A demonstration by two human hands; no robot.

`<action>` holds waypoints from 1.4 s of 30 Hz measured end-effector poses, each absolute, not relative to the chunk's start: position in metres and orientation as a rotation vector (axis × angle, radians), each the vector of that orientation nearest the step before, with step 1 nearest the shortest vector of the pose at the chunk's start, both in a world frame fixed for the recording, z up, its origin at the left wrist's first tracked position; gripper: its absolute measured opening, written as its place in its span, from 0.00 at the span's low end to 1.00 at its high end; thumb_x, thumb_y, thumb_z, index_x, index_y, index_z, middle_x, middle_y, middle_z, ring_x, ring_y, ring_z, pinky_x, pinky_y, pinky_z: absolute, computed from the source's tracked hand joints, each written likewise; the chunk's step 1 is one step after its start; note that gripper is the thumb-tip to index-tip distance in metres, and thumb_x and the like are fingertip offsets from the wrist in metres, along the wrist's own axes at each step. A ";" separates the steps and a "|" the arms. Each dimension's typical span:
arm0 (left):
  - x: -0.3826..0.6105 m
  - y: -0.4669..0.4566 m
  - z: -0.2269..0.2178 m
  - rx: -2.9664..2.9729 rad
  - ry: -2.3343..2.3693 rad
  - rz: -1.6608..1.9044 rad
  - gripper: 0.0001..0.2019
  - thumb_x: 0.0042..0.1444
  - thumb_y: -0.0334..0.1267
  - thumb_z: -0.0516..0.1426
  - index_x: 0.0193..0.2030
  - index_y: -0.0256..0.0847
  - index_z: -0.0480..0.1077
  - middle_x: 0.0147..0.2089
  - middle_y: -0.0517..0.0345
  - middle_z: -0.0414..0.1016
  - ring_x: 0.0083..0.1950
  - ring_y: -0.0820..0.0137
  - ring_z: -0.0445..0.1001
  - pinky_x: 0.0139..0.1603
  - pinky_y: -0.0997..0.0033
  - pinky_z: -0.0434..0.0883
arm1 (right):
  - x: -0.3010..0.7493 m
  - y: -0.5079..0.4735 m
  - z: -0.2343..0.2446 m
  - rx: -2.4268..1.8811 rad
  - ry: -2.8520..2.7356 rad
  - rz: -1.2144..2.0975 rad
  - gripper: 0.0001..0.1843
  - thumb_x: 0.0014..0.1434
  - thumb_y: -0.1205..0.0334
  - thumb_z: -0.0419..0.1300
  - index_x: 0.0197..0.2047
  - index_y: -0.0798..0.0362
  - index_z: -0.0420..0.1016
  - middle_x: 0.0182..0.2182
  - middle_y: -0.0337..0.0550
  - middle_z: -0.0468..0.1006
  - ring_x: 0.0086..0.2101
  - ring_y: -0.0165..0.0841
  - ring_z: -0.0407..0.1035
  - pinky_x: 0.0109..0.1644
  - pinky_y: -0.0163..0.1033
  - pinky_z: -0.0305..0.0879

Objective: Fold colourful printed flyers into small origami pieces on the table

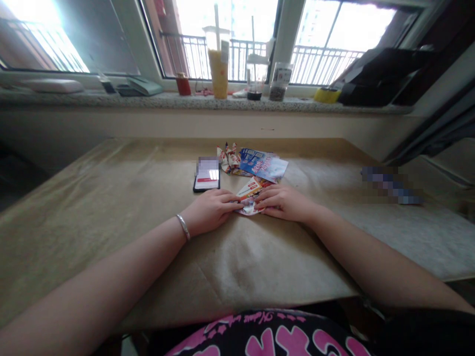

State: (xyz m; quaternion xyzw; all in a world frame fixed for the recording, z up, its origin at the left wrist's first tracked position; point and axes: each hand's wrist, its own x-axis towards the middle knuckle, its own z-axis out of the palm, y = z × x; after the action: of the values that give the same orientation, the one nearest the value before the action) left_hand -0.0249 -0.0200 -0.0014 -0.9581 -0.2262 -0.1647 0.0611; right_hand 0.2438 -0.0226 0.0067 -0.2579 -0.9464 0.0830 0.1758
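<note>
A colourful printed paper leaflet (249,189), partly folded, lies on the table between my two hands. My left hand (210,210) has its fingers closed on the paper's left edge, pressing it down. From the other side, my right hand (285,201) grips the right part with bent fingers. My fingers cover portions of the sheet. Just beyond it is a fanned stack of blue printed leaflets (263,165). Beside that stack stand several folded paper pieces (229,159) with pointed ends. A phone (208,175) with a lit screen lies beyond my left hand.
A tan cover (148,207) spreads over the table. At the right lies a blurred-out item (391,185). Along the stone windowsill (148,101) stand a tall yellow drink cup (218,69), a red jar (183,84), a clear cup (280,81) and a black bag (378,76).
</note>
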 end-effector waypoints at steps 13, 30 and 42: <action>-0.025 -0.023 0.002 -2.904 -0.742 -0.502 0.13 0.59 0.30 0.50 0.44 0.42 0.75 0.42 0.53 0.76 0.40 0.69 0.72 0.41 0.69 0.70 | 0.241 -0.023 0.006 -0.960 -2.531 0.542 0.14 0.62 0.59 0.53 0.35 0.52 0.79 0.34 0.45 0.79 0.37 0.34 0.72 0.45 0.40 0.68; -0.027 -0.022 -0.003 -3.057 -0.768 -0.534 0.14 0.61 0.32 0.49 0.49 0.41 0.74 0.47 0.51 0.75 0.46 0.68 0.73 0.48 0.67 0.72 | 0.247 -0.017 0.003 -1.464 -2.215 0.807 0.18 0.54 0.51 0.56 0.39 0.55 0.78 0.20 0.36 0.68 0.22 0.27 0.58 0.25 0.33 0.51; -0.024 -0.025 -0.001 -3.047 -0.788 -0.461 0.20 0.61 0.33 0.49 0.59 0.38 0.65 0.48 0.48 0.75 0.47 0.66 0.73 0.49 0.65 0.73 | 0.244 -0.019 0.004 -1.742 -2.307 0.366 0.12 0.57 0.54 0.55 0.32 0.52 0.75 0.26 0.41 0.76 0.24 0.29 0.63 0.26 0.34 0.51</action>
State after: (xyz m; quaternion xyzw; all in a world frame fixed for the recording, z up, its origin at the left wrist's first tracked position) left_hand -0.0245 -0.0254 -0.0010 -0.9577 -0.2477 -0.1450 -0.0198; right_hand 0.2435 -0.0185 0.0041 -0.5940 -0.7865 0.1249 0.1137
